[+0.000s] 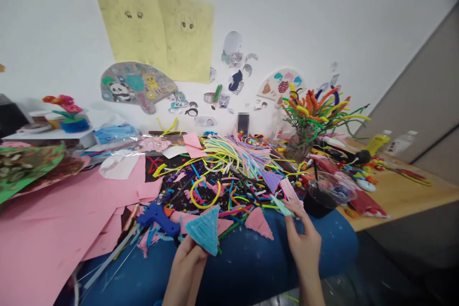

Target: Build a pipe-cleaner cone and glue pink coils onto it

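"Where's the blue fuzzy triangle?"
"Gripped in the left hand; the right hand pinches a pale green piece."
"Around them?"
"A pink triangle lies between the hands, a glue gun beside the left one."

1. The left hand pinches a ridged blue triangle by its lower part.
2. The right hand holds a pale green piece; a pale pink piece seems to touch the fingers, though the overlap hides this.
3. Between the hands lies a pink triangle.
4. A blue glue gun rests beside pink sheets.
5. Behind, pastel pipe cleaners lie bundled.
6. At right, a dark cup stands near the wooden tabletop.
7. Yellow paper hangs on the wall.
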Demonstrator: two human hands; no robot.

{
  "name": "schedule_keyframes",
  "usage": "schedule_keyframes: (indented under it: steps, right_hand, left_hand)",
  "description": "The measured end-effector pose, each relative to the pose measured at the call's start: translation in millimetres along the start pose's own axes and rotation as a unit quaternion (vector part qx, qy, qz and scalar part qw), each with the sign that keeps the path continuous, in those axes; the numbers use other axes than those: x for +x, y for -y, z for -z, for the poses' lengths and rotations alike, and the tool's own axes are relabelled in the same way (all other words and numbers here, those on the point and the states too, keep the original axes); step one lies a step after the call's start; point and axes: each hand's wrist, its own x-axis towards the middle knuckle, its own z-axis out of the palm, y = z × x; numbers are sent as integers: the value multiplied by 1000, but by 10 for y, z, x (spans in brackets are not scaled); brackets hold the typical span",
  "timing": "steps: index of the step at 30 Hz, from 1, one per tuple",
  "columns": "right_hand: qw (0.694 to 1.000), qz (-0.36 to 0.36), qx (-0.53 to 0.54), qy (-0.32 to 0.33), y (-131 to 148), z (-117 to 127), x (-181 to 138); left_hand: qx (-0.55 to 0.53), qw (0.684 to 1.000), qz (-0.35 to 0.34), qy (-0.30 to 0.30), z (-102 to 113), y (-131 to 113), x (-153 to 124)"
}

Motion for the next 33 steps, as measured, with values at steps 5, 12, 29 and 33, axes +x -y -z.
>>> schedule_keyframes:
  steps: [5, 12, 29, 33]
  right_hand:
    - [993, 28, 113, -4, 127, -110, -8]
    - [971, 55, 163, 166, 485, -245, -104]
    - [926, 296, 170, 163, 838, -239, 73]
    - [903, 347, 171, 186, 883, -343, 84]
  left_hand:
    - [-1, 1000, 19, 8, 32, 2, 19]
    - [-57, 995, 81, 14, 64, -109, -58]
    - [-70, 991, 115, -8, 130, -3, 104]
    - [-73, 993, 97, -9, 116, 41, 125]
